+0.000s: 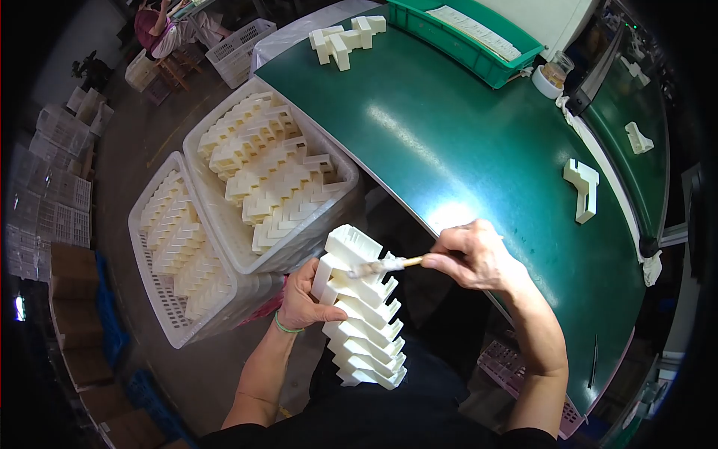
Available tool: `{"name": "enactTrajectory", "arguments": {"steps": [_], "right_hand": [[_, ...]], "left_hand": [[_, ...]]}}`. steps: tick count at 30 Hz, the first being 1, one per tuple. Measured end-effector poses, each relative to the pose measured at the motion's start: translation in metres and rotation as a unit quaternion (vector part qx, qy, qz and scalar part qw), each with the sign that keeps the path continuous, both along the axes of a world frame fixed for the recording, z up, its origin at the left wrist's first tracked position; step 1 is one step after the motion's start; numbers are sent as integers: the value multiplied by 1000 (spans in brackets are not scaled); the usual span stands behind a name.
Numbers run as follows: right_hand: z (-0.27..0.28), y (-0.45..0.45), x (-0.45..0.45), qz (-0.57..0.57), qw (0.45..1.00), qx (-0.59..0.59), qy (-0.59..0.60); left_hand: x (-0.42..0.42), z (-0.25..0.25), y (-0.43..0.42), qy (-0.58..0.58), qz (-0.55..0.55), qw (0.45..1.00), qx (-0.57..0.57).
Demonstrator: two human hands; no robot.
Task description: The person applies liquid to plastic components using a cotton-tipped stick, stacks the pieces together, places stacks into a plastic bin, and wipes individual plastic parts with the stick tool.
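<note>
My left hand [305,299] grips the side of a stack of white angular plastic pieces [366,322], its thumb lying across the front. The stack is tilted in front of my body, its pieces nested in a stepped row. In my right hand [475,256] is a brush [410,262] with a thin wooden handle, pinched between thumb and fingers. The whitish bristle end of the brush lies over the upper part of the stack; whether it touches cannot be made out. A green band circles my left wrist.
Two white crates [250,258] of similar nested pieces stand at left. On the green table [449,142] are a group of white pieces [346,39], a single piece [582,188], a green tray [479,63] and a jar [555,72]. A belt runs at right. Another person sits far back left.
</note>
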State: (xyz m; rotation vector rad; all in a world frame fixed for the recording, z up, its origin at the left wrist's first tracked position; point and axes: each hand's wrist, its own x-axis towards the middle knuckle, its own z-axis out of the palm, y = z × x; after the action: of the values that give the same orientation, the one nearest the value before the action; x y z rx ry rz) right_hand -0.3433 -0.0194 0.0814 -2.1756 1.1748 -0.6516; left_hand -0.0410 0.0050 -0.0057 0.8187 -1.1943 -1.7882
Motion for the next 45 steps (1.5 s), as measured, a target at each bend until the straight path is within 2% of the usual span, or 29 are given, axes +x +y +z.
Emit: {"name": "enactTrajectory", "arguments": {"steps": [2,4,6,8,11,13,14,17,19,20,22,24,26,28,30,34,38,42,44,45], "right_hand": [[8,11,-11,-1,999,-2,34],[3,24,-12,-22,1000,3,8],[0,31,-3,-130,989,11,-73],[-3,31,8,-117,991,-17,-59],[-13,37,-3,-106,992,8,-72],[-17,42,-13,-81,994,-44,52],[-18,43,-15,-81,994,-43,53],[-14,40,-9,-162,982,-74,-56],[-1,25,6,-157,983,-89,-34],[3,18,13,-155,983,-102,-13],[8,-2,19,-81,987,-135,28],[6,-6,17,-78,988,-127,45],[11,-1,4,-32,998,-31,54],[10,12,-6,-27,998,-16,55],[6,28,-8,-58,996,-22,71],[-4,42,12,-139,988,-64,21],[-5,47,10,-100,991,-48,78],[-4,61,-9,-75,983,-57,160],[-5,61,-7,-145,988,-54,27],[-6,56,1,-157,984,-90,10]], "left_hand": [[-3,4,-1,8,3,999,33],[-4,6,-3,15,6,999,38],[-4,5,-5,0,-11,1000,24],[-3,2,-5,-3,-16,1000,20],[-3,9,-7,2,-12,999,33],[-4,13,-5,17,5,999,46],[-5,11,-5,19,5,999,47],[-7,8,-6,15,3,999,42],[-9,7,-8,-30,-26,999,28],[-10,9,-9,-33,-31,999,28],[-14,14,-10,-39,-47,998,13],[-12,13,-10,-24,-53,998,21],[-9,12,-7,-1,-8,1000,27],[-7,12,-6,-6,5,999,42],[-7,15,-8,3,20,999,48],[-6,5,-10,-25,7,999,29],[-9,7,-12,-44,-16,999,15],[-16,20,-13,-30,23,997,61],[-15,15,-12,-22,22,997,64],[-14,9,-12,-35,10,998,46]]}}
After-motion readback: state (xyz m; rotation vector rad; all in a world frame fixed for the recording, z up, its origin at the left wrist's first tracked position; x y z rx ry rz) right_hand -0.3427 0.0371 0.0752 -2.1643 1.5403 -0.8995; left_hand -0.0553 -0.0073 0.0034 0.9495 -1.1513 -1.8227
